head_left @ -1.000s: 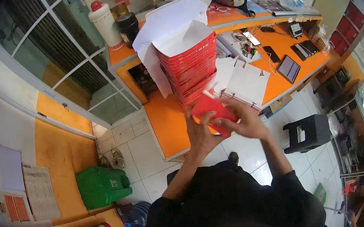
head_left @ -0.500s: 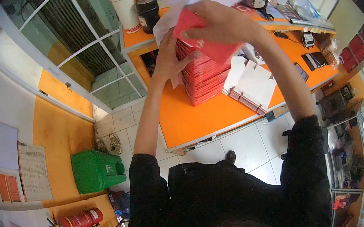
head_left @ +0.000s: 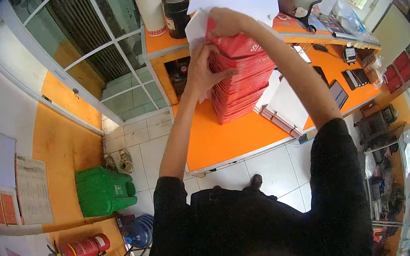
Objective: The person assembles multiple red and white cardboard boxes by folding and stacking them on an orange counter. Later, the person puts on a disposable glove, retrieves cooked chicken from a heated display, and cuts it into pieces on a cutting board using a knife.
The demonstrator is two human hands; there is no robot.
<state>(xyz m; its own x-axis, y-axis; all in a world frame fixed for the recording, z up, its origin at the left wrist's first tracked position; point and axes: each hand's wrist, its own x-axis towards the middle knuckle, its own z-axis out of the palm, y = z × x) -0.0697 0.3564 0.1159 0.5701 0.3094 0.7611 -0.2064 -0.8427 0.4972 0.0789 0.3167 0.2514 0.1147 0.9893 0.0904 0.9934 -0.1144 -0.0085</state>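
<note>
Red box stack (head_left: pixel 240 84) near desk edge (head_left: pixel 242 155)

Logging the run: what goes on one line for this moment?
left hand: steadies red stack | right hand: presses top | orange desk

The person wears a black short-sleeved shirt, its sleeves ending near the elbows. Both forearms are bare. No watch, ring or glove shows on the left hand (head_left: pixel 201 69) or right hand (head_left: pixel 224 21).
</note>
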